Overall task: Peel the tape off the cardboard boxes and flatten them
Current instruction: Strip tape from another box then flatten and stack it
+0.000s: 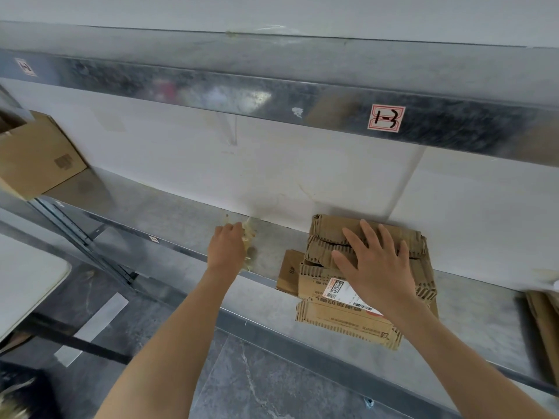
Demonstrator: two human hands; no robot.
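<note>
Two bare forearms rise from the bottom of the frame over a grey stone floor [242, 373], reaching to a metal shelf [187, 219] across the middle. At centre right, the person's right hand [375, 261] lies flat, fingers spread apart, pressing on a stack of flattened cardboard boxes [348, 316] that overhangs the shelf's front edge; a white shipping label [338, 290] shows beside the wrist. Left of centre, the left hand [227, 246] curls its fingers around a crumpled wad of clear tape [249, 237] near the back wall. Above, a metal beam [211, 86] carries a red-and-white tag [386, 117]. An assembled cardboard box [36, 158] sits at upper left.
</note>
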